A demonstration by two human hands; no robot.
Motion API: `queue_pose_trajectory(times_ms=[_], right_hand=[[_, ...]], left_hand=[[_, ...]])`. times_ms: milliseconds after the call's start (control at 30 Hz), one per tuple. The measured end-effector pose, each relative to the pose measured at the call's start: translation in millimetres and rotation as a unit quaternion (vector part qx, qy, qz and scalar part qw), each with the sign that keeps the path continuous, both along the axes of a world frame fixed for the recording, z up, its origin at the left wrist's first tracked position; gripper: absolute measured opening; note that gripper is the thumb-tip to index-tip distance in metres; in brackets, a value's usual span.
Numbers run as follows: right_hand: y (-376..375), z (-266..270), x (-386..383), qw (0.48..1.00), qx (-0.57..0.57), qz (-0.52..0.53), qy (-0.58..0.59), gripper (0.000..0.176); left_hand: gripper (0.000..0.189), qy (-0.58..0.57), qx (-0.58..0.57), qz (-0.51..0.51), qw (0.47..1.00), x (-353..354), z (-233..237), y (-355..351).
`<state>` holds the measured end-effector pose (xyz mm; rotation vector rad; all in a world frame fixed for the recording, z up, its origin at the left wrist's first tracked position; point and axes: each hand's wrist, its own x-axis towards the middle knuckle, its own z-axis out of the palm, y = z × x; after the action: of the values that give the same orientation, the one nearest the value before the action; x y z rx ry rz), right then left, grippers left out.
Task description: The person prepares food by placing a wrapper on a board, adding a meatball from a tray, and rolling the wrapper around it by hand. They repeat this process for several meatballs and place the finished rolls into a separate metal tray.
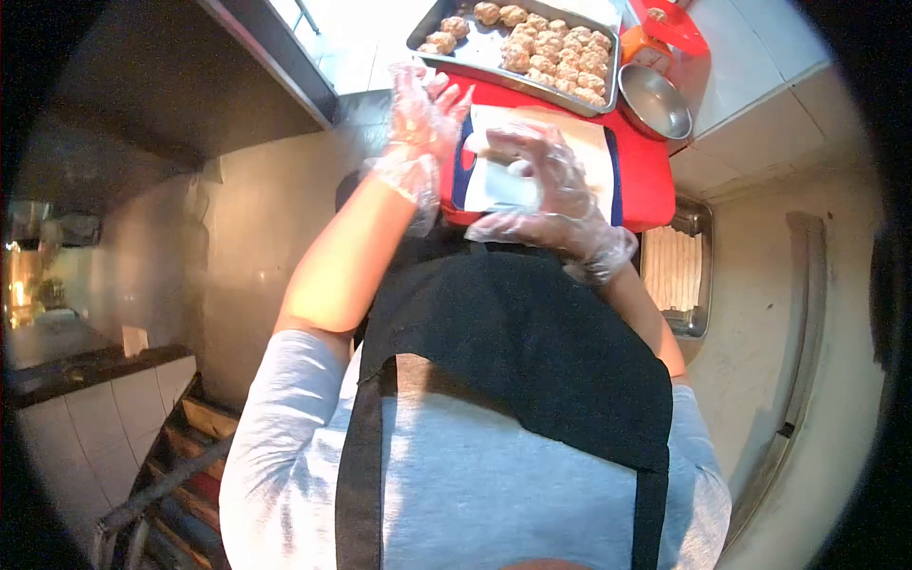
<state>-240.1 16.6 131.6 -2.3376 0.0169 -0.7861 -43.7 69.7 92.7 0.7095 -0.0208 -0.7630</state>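
My left hand, in a clear plastic glove, is raised at the left edge of a white cutting board with dark blue edges. Its fingers are spread and hold nothing visible. Over the board hovers my right hand, gloved the same way, with thumb and fingers curved wide apart. A small white spot shows between them, too blurred to name. Under the board lies a red board or tray. Just beyond it, a metal tray holds several browned, lumpy balls, most of them grouped on its right side.
A steel bowl sits right of the tray, beside an orange kitchen scale and a red plastic piece. Lower right, a metal pan holds pale strips. Wooden stairs with a rail are at lower left.
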Motion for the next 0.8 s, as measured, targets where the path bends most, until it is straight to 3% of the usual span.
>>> queue_pose_trajectory(times_ms=[67,200,267,333,400,467,533,600,700,800], right_hand=[[6,8,12,0.998,0.037,0.024,-0.037,0.082],[8,2,17,0.996,0.004,-0.006,-0.094,0.044],[7,-8,15,0.997,0.010,0.007,-0.082,0.024],[10,-18,24,0.991,0.021,-0.084,-0.098,0.011],[0,-31,27,0.982,-0.016,-0.142,-0.121,0.010],[-15,-57,31,0.978,-0.013,-0.168,-0.126,0.009],[-12,-82,30,0.982,-0.073,-0.146,-0.096,0.011],[-7,-89,26,0.988,-0.061,-0.093,-0.107,0.009],[2,-96,31,0.994,0.029,-0.042,-0.098,0.008],[7,-86,35,0.969,0.215,-0.064,-0.100,0.013]], left_hand=[[0.086,-0.016,0.023,-0.020,0.999,-4,5,-20],[0.097,-0.027,0.103,-0.090,0.990,-18,11,-28],[0.096,-0.099,0.127,-0.057,0.985,-31,5,-31],[0.090,-0.162,0.156,-0.098,0.970,-28,-11,-26],[0.057,-0.120,0.099,-0.158,0.975,-35,-17,-20],[0.039,-0.127,0.051,-0.249,0.959,-54,-21,-9],[0.038,-0.109,0.203,-0.162,0.960,-87,-17,12],[0.035,-0.215,0.255,-0.203,0.921,-86,-31,33],[0.034,-0.166,0.205,-0.174,0.949,-72,-55,50],[0.035,0.015,0.173,-0.114,0.978,-71,-46,47]])
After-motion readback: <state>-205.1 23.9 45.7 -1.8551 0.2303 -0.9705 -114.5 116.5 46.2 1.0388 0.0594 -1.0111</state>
